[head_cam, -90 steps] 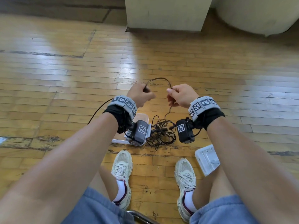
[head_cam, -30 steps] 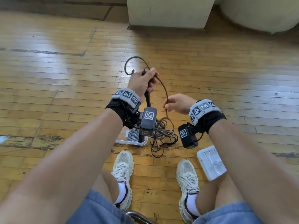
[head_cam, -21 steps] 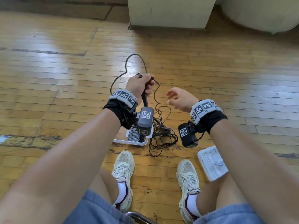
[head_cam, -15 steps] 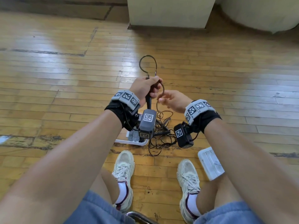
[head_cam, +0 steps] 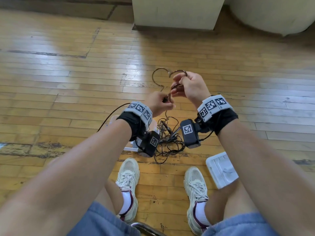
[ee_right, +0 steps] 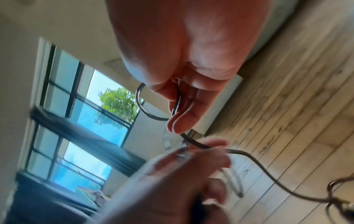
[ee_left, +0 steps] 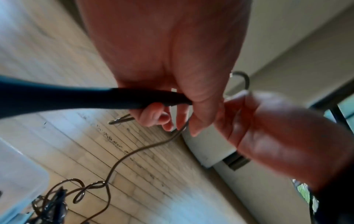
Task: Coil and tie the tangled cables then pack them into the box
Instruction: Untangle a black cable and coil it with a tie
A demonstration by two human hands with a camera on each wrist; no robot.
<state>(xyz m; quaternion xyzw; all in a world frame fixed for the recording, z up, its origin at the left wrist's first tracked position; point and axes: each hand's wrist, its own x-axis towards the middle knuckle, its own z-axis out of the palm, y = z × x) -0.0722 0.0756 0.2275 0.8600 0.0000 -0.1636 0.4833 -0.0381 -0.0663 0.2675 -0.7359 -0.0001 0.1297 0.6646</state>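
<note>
A thin dark cable [head_cam: 156, 77] arcs in two loops above the floor between my hands. My left hand [head_cam: 166, 103] grips the cable's thick black plug end [ee_left: 153, 98], and the thin cable [ee_left: 134, 151] hangs from its fingers. My right hand [head_cam: 177, 86], higher and to the right, pinches a cable loop [ee_right: 177, 104] between thumb and fingers. The cable runs down to a tangled pile of cables [head_cam: 167, 138] on the floor. The clear plastic box [head_cam: 129, 147] lies left of the pile, mostly hidden behind my left wrist.
A white lid [head_cam: 221, 169] lies on the wooden floor by my right shoe [head_cam: 196, 184]. My left shoe [head_cam: 127, 174] sits just below the box. A pale cabinet base [head_cam: 175, 12] and a rounded pale object [head_cam: 272, 12] stand at the far edge.
My right hand has risen above the left, taking hold of a cable loop. My left hand has dropped lower with the plug end. The loops now arc between both hands.
</note>
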